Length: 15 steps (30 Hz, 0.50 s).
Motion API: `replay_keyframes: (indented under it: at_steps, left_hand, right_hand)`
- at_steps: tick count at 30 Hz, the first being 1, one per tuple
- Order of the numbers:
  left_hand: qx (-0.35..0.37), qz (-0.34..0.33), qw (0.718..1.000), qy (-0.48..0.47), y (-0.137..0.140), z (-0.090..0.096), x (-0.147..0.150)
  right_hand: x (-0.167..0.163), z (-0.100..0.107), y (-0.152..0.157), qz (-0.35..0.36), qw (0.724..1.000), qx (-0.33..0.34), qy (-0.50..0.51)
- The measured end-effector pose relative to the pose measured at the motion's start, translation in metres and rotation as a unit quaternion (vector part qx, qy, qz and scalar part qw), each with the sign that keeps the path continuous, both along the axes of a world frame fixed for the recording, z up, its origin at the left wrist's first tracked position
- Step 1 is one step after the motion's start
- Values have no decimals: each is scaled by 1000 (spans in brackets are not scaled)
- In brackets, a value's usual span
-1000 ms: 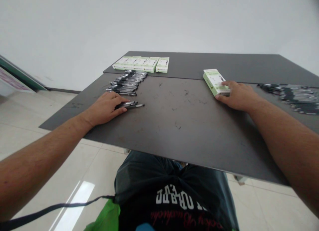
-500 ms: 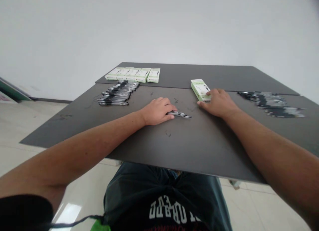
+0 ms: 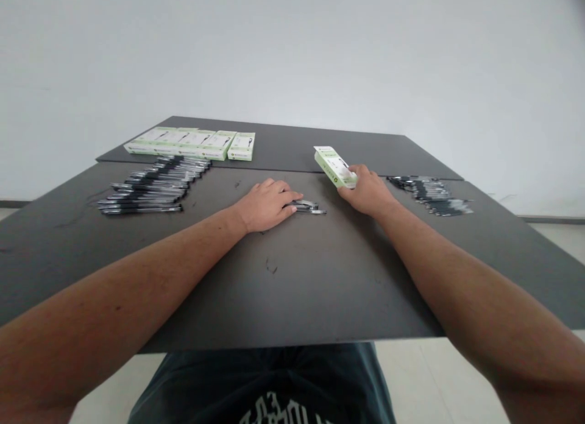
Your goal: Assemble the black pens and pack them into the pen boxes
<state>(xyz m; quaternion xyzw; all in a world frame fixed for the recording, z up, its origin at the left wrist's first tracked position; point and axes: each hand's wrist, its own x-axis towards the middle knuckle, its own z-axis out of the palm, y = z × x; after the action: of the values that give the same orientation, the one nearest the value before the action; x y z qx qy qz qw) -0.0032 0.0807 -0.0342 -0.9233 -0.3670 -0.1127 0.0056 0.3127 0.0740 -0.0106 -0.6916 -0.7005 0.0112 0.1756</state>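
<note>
My left hand [image 3: 267,206] rests on the grey table with its fingers closed over a small bunch of pens [image 3: 311,207]. The pens' ends stick out to the right of my thumb. My right hand [image 3: 367,191] grips the near end of a white and green pen box [image 3: 335,165], thumb on the near side and fingers on top. The box points away from me, tilted to the left. I cannot see whether anything is inside it. My palm covers its near right corner.
A row of several white and green boxes [image 3: 201,144] lies at the back left. Before it spreads a pile of black-gripped pens [image 3: 150,186]. More pens [image 3: 432,195] lie right of my right hand. A seam crosses the table [image 3: 292,290], and a white wall [image 3: 292,58] stands behind.
The view has turned to the right and tilted up, so things on the table appear further left. Both hands keep their holds, the left on the pens and the right on the box.
</note>
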Motion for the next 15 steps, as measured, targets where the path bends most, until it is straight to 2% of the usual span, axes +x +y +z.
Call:
replay_keyframes:
  at_steps: [3, 7, 15]
  left_hand:
    - [-3, 33, 999, 8, -1, 2, 3]
    - [4, 59, 998, 14, -4, 5, 8]
    - [10, 82, 997, 13, -8, 5, 13]
  right_hand:
    - [-4, 4, -4, 8, 998, 46, 51]
    - [-14, 2, -11, 58, 988, 105, 97]
    - [-33, -4, -27, 146, 974, 130, 112]
